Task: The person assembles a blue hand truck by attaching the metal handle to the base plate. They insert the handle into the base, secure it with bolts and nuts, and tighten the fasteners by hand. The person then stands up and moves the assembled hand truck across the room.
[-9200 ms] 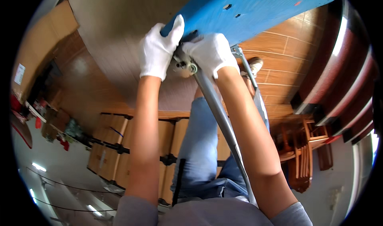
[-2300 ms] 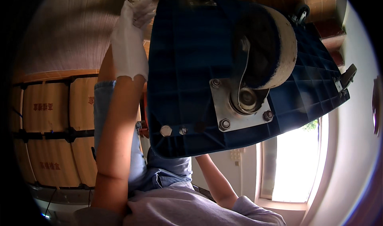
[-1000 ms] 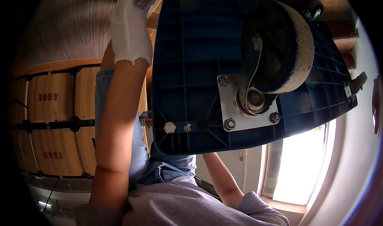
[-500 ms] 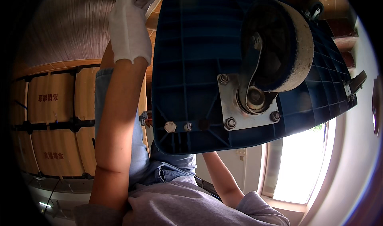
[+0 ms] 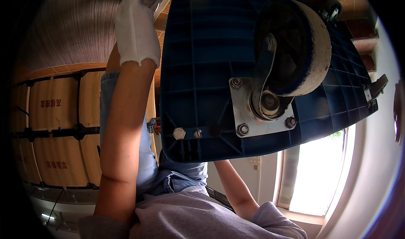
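Blue platform (image 5: pixel 211 53), left edge (image 5: pixel 164 95) just beside the curled left hand (image 5: pixel 139 17), hold unclear; right hand hidden, its state unclear.

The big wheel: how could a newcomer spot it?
Find the dark blue board across the picture. A silver plate is bolted to it; the big wheel is above, its tread pale and scuffed, looking larger than the upper-right wheel.

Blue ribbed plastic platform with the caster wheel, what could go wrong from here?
The dark blue ribbed plastic platform might slip: the white-gloved left hand is beside its edge, and the right hand is hidden behind it. No hand shows on the large, pale-treaded caster wheel, so it could swivel.
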Motion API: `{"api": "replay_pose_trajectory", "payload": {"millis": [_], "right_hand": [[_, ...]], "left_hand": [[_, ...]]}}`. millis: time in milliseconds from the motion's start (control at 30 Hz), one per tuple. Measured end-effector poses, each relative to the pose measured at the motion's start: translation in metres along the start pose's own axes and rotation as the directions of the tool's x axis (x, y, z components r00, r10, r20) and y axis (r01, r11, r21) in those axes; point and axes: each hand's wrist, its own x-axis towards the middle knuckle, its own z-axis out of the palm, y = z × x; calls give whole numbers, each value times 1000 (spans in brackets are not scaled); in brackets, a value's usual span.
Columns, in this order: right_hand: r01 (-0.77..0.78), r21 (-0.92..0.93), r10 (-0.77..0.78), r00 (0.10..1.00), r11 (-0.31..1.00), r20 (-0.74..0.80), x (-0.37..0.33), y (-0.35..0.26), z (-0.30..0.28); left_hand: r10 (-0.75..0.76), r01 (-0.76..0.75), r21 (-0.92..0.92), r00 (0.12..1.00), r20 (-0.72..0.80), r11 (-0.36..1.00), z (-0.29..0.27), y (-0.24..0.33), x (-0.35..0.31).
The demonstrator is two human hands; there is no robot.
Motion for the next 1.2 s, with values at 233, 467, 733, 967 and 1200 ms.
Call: {"api": "replay_pose_trajectory", "payload": {"millis": [233,467,733,967,1200], "right_hand": [[8,1,-8,1000,1000,-16,-5,-3,3],[46,-16,-46,999,999,-8,2,7,-1],[89,-17,-90,991,996,-102,0,9,20],[126,-97,-134,987,987,-86,18,17,15],[-242,64,244,969,968,-41,30,-42,2]], "left_hand": [[1,-1,8,1000,9,1000,4,2,-3],[89,-89,32,996,1,996,5,1,-10],[283,-389,799,916,284,458,3,7,-22],[288,-393,773,916,280,498,-10,10,-31],[114,-525,703,832,543,480,-13,64,-55]]}}
